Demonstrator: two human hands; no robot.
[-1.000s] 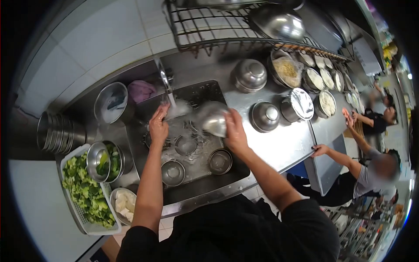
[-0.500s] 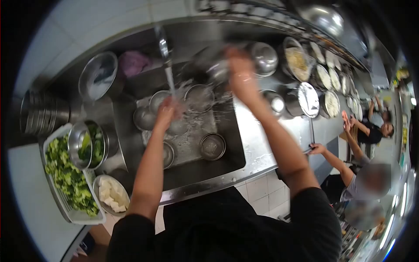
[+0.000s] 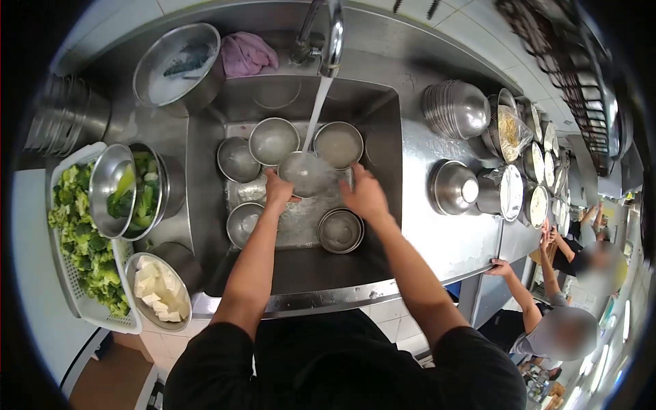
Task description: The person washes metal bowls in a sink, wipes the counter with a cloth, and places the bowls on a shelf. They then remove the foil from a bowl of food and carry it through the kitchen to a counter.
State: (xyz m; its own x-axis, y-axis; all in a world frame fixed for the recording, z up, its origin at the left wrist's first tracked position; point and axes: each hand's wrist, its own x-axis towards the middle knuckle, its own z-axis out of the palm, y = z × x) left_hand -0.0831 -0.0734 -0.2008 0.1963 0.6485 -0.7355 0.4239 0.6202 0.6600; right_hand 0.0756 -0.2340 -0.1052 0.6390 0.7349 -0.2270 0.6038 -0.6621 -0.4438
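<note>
Under the running water a metal bowl (image 3: 305, 175) stands in the sink, my left hand (image 3: 278, 191) closed on its left edge. My right hand (image 3: 365, 196) is just right of this bowl, slightly blurred, its thumb and fingers apart and nothing visible between them. Around them in the sink are other metal bowls: one at the upper left (image 3: 274, 141), one at the upper right (image 3: 339, 145), one at the far left (image 3: 238, 160), one at the lower left (image 3: 244, 225) and a small stack (image 3: 340, 231) at the lower right.
The faucet (image 3: 333, 48) reaches over the sink (image 3: 294, 273). Stacked bowls (image 3: 456, 109) and filled containers line the right counter. On the left are a soapy pot (image 3: 179, 68), a pink cloth (image 3: 247, 55), broccoli (image 3: 89, 239) and white chunks (image 3: 161, 290). Co-workers (image 3: 560, 331) stand at right.
My right hand has come down and left from the counter's stacked bowls into the sink. My left hand is now on the bowl under the water. The view has shifted.
</note>
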